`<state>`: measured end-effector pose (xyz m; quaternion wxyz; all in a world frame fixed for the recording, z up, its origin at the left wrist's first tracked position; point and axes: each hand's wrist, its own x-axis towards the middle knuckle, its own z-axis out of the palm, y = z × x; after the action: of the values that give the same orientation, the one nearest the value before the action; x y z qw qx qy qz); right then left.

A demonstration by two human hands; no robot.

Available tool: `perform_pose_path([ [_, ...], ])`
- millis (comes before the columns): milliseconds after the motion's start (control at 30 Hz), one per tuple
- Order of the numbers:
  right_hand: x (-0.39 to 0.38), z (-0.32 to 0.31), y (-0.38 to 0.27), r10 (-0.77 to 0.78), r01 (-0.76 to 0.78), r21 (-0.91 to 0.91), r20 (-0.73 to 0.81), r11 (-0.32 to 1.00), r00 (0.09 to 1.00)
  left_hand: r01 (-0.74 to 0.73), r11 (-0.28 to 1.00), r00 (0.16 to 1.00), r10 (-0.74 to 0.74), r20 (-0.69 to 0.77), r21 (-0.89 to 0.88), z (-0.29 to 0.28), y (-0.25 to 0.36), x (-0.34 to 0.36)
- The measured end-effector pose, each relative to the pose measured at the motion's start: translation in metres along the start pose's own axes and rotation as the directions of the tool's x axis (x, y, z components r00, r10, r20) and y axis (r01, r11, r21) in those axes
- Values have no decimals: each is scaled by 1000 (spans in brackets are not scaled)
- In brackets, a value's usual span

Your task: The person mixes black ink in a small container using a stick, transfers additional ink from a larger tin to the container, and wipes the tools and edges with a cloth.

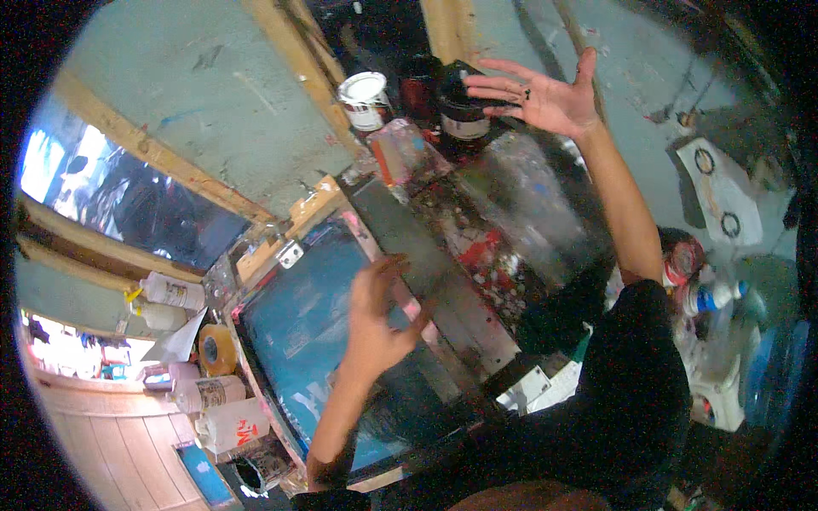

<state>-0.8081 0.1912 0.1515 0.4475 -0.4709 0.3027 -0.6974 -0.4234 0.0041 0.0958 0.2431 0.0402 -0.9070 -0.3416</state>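
My left hand (379,328) hovers over a blue screen-printing screen (285,319), its fingers curved and apart, a little blurred, with nothing visible between them. The screen sits in a wooden frame with a metal hinge (290,254) at its far edge. My right hand (550,102) is raised at the far right, palm showing and fingers spread, with dark smudges on the skin. It holds nothing. Its fingertips overlap the view of a dark tub (464,115) with a pale label, and I cannot tell whether they touch it. Beside that tub stands a white-lidded paint can (365,98).
Left of the screen stand several plastic bottles (175,292) and a roll of brown tape (218,349). A paint-splattered surface (490,255) lies right of the screen. More bottles (714,296) are at the right. Wooden beams (153,162) cross the green-grey wall.
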Motion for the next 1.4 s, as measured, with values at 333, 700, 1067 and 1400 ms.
perform_pose_path([
  [333, -127, 102, -7, 38, -127, -413, -216, 902, 976, -410, 901, 774, 426, 468, -141, 193, 78, -28],
  [700, -276, 189, 99, -35, -904, -425, -904, -42, 426, -213, 940, 860, 309, 406, -265, 233, 54, -55],
  [1067, 18, 0, -13, -173, -469, -867, -442, -168, 880, 67, 983, 968, -106, -228, -173, 135, -31, 157],
  [1400, 112, -133, 43, -147, -224, -937, -191, -268, 971, 83, 953, 933, -178, -314, -293, 201, -113, 260],
])
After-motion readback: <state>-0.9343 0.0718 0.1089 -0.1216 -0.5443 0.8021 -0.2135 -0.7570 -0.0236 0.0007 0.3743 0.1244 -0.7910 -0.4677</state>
